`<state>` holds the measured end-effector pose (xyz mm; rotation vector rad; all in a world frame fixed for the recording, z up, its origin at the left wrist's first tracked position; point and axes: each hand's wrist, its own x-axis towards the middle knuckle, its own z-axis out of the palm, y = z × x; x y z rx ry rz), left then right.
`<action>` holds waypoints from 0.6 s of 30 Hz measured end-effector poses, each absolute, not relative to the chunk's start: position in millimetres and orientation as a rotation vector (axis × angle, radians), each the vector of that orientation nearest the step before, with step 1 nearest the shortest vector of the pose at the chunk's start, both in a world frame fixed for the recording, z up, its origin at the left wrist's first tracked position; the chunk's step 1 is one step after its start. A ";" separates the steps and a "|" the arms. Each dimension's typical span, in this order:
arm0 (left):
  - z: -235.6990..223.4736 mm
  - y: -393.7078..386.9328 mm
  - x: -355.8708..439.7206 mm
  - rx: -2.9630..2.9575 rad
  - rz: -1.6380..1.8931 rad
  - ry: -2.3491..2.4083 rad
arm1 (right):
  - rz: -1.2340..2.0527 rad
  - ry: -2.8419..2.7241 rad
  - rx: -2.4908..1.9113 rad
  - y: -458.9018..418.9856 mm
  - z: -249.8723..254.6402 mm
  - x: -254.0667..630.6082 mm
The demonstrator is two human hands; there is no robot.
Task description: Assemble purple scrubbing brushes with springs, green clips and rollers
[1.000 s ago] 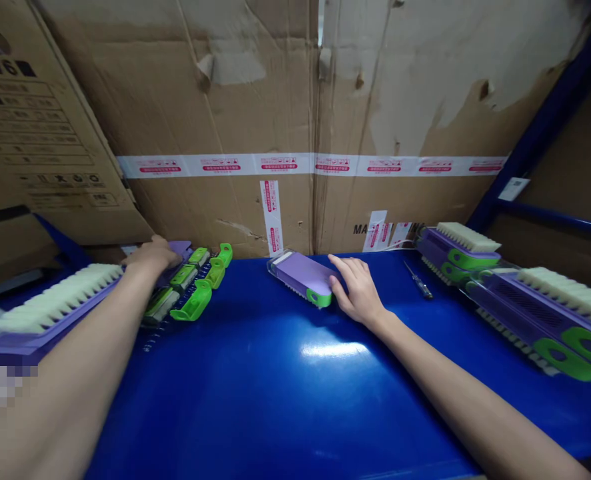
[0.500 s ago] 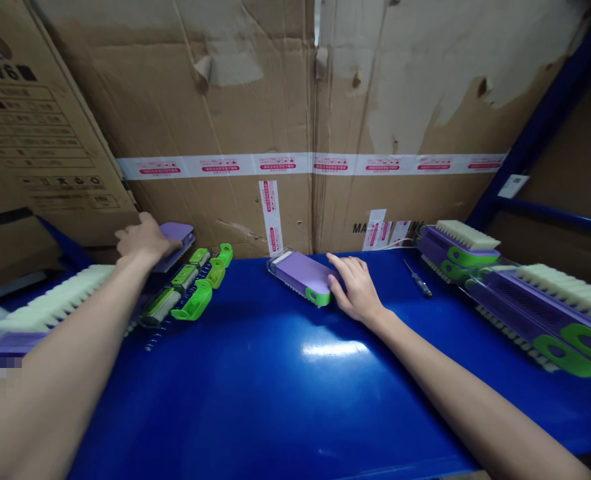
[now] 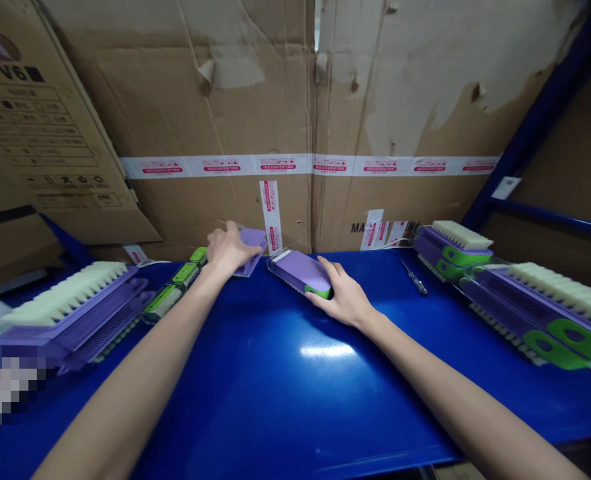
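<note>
The left hand pinches a purple brush base between thumb and fingers, its free end reaching out on the side towards the right hand. The right hand is curled around the green end of a purple brush body, thumb on the near side and fingers on the far side; this body lies on the blue bench, between the two hands. Just left of the left hand, partly behind its forearm, runs a row of green clips. Farther left lie purple brushes with cream bristles facing up. Right of the right hand is a screwdriver, and beyond it stacked green-ended brushes. A taped cardboard wall stands behind both hands.
</note>
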<state>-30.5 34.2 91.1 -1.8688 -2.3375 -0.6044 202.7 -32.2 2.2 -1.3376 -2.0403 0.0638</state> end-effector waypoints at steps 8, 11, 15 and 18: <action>66.7 42.2 -14.7 -1.892 -0.537 -2.393 | 0.151 -1.841 -1.462 -25.7 -3.0 207.7; 61.6 44.9 -13.9 -1.942 -0.575 -2.349 | 0.092 -1.799 -1.441 -23.3 -7.1 209.0; 59.7 42.2 -7.8 -1.951 -0.664 -2.241 | -0.028 -1.741 -1.372 -22.4 -8.9 207.2; 65.6 30.9 3.2 -1.935 -0.829 -2.136 | -0.133 -1.703 -1.313 -23.8 -7.2 206.1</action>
